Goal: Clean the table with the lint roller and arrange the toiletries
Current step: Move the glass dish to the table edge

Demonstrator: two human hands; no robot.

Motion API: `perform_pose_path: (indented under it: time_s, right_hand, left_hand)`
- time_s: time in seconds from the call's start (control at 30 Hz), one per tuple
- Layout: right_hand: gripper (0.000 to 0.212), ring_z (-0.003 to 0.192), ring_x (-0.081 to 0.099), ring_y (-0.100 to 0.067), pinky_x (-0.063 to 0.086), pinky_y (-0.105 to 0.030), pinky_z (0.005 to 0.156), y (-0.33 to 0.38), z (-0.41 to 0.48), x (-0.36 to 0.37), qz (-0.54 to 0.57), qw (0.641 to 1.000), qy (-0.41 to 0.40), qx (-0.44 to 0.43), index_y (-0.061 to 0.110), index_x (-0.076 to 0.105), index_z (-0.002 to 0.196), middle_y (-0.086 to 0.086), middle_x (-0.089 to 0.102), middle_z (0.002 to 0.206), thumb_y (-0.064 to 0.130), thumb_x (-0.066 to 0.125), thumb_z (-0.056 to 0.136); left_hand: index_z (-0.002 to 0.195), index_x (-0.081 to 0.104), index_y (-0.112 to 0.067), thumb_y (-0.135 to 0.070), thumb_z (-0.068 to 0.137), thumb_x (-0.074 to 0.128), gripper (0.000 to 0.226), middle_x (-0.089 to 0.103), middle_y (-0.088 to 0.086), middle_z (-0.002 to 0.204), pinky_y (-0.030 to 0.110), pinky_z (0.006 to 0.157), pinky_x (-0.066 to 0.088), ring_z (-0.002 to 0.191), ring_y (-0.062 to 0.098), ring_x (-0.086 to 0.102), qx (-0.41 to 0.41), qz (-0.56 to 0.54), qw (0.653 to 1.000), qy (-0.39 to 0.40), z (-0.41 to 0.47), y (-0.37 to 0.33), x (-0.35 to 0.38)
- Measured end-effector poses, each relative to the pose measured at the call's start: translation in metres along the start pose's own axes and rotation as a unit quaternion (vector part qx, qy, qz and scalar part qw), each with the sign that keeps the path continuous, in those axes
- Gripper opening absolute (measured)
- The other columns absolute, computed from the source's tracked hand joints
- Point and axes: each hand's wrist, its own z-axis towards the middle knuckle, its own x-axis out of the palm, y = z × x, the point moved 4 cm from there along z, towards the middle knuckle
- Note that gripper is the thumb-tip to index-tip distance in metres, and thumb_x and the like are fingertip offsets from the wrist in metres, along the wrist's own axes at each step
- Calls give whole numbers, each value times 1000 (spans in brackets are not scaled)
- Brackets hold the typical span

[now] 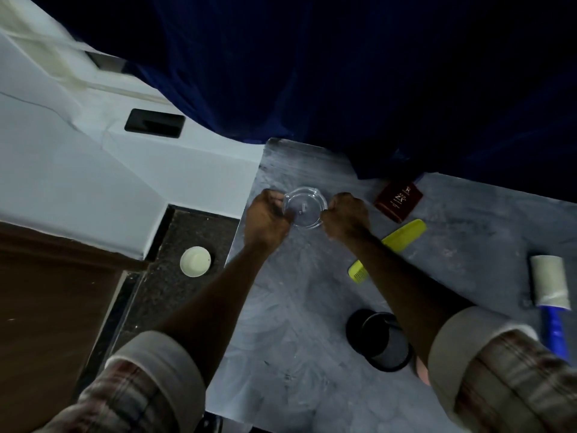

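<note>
Holding the clear dish with both hands

I am gripping the clear glass dish [304, 207] between my left hand [268, 218] and right hand [345, 215], at the bench's [281, 323] far left corner.

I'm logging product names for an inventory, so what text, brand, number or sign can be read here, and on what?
"ZX": large pale letters on the dark red box, seen upside down.
Small emblem and finer lines on the same box: too small and blurred to read.
Lint roller, yellow comb, clear glass dish, black cup: no text visible.
</note>
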Motion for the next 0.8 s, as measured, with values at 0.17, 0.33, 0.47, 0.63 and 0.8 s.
perform_pose_path:
  time_s: [0.17,0.33,0.47,0.63,0.8]
  right_hand:
    - [37,105,72,-31,58,-34,83,7,8,4,12,1000,-2,21,7,73,106,-16,76,107,24,67,74]
    - [29,89,76,-27,64,-39,82,8,23,4,51,998,0,33,11,73,100,-11,78,98,28,65,78]
    - [27,92,77,-31,65,-43,83,8,34,-1,57,998,-6,35,9,73,102,-14,77,101,27,68,83]
    - [23,90,77,-30,64,-44,83,11,39,-3,54,998,-19,25,7,73,101,-15,78,99,23,69,85]
    - [21,90,77,-30,64,-45,82,15,40,-4,45,999,-20,6,6,75,95,-14,79,94,24,70,85]
  left_hand:
    - [107,72,-4,4,82,86,30,78,20,99,54,75,64,79,28,73,-33,39,999,-18,11,7,-5]
    - [101,70,-14,4,83,84,29,73,17,90,57,70,62,74,26,66,-44,9,999,-6,27,8,-3]
    - [92,66,-24,1,86,80,30,66,8,88,53,64,58,71,31,64,-55,-17,998,19,39,6,3]
    - [91,66,-26,7,85,76,35,66,0,89,63,65,63,75,30,67,-64,-10,998,16,44,8,5]
    - [101,68,-19,8,88,75,30,70,13,94,53,67,60,77,29,67,-65,-17,998,5,44,7,6]
